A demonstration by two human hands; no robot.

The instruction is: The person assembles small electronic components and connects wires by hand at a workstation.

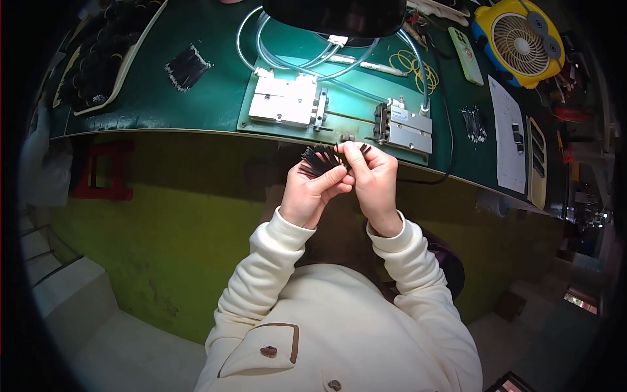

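Just on your side of the pale green base plate (349, 123), you hold a fanned bunch of thin black strips (319, 161) between your two hands. As far as can be judged, the handling is partway through: the bunch is up in your hands and spread, but not yet set down. On the tabletop (160, 108), a dark heap (187, 67) of similar pieces lies to the left of the base plate, and a smaller heap (473, 124) lies to its right; which of these, if either, is finished, you cannot tell from here.

Your left hand (312, 191) is closed around the bunch, its thumb pressed across the strips, which fan out beyond the fingers towards the base plate. Your right hand (375, 175) is pinched beside it, thumb and forefinger together, with a few dark ends poking out past the forefinger. The main fan sits against your left hand, just beside your right fingertips; the exact count is too small to make out.
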